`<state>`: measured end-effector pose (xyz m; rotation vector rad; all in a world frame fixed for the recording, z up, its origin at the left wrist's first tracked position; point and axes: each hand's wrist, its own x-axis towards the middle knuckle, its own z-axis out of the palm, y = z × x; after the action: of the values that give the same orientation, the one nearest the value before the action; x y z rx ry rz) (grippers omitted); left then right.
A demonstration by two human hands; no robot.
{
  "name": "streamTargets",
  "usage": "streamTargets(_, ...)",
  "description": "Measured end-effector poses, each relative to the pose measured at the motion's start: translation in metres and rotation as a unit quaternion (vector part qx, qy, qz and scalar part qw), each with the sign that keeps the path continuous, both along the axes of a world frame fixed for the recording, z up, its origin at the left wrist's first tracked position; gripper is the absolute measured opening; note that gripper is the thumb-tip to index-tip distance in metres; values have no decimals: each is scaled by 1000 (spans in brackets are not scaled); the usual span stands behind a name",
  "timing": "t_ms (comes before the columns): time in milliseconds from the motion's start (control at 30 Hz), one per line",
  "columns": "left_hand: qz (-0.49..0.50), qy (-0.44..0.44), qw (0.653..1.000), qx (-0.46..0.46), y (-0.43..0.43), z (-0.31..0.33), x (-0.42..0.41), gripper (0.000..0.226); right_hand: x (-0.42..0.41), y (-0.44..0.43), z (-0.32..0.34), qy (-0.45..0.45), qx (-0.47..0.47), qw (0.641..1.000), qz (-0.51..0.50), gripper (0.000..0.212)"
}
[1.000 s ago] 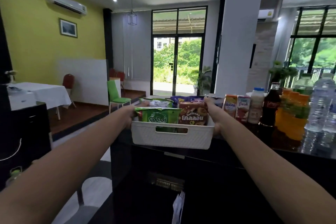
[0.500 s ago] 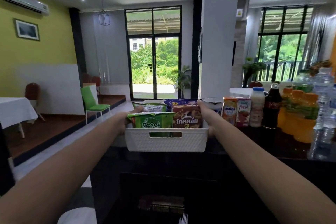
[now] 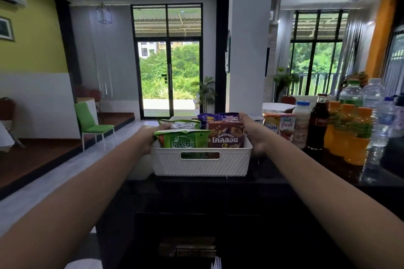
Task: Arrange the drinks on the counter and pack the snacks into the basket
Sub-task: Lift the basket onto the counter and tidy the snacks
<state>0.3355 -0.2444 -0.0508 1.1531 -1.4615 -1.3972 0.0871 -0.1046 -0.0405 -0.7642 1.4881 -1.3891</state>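
Here we are at the packing end of the job: the left hand is clamped on the basket's left end, fingers hooked at the rim, forearm stretched long and straight toward it. The white basket is at the left end of the dark counter, though whether its base is down or a hair above the top I can't tell. Inside it, a green snack bag stands at the front with a brown snack box just right of it and more packets tucked behind, so the snacks look packed. On the basket's right end, the right hand grasps the rim, palm against the outer wall, arm mirroring the other. Right of the basket runs the drinks line: juice cartons, a white milk bottle, a cola bottle, orange bottles, then water bottles. By my reading, what's called for next is a level set-down beside the cartons without nudging them, then both hands letting go
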Motion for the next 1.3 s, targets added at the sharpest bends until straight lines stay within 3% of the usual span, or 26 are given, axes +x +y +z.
streamTargets(100,54,-64,988,-127,-5,5,5,52,5,10,7,231,-29,970,-75,50)
streamTargets(167,84,-115,970,-195,-2,13,3,45,6,10,10,459,-51,875,-145,50)
streamTargets(233,64,-137,958,-245,5,24,1,33,14,12,18,612,-65,776,-139,43)
streamTargets(267,39,-139,954,-262,10,29,1,31,18,10,21,657,-54,745,-107,41)
streamTargets(333,-39,-178,933,-310,22,38,3,31,22,6,24,694,-12,719,-35,38)
streamTargets(433,-205,-322,863,-332,41,47,6,36,17,-3,25,694,21,719,10,34)
streamTargets(500,-229,-391,825,-337,45,47,6,42,16,-6,30,690,12,723,4,29)
streamTargets(667,-145,-446,793,-388,39,53,-2,46,18,-11,39,698,7,716,10,23)
streamTargets(933,-87,-543,749,-369,36,63,-18,59,13,-14,43,705,32,708,19,40)
streamTargets(1067,-33,-618,685,-385,39,70,-27,57,15,-15,44,701,7,713,-1,56)
streamTargets(1167,-14,-622,697,-357,38,71,-36,36,22,-18,42,677,-16,735,-19,43)
streamTargets(1300,-33,-561,785,-261,40,70,-45,18,34,-22,37,584,11,812,11,27)
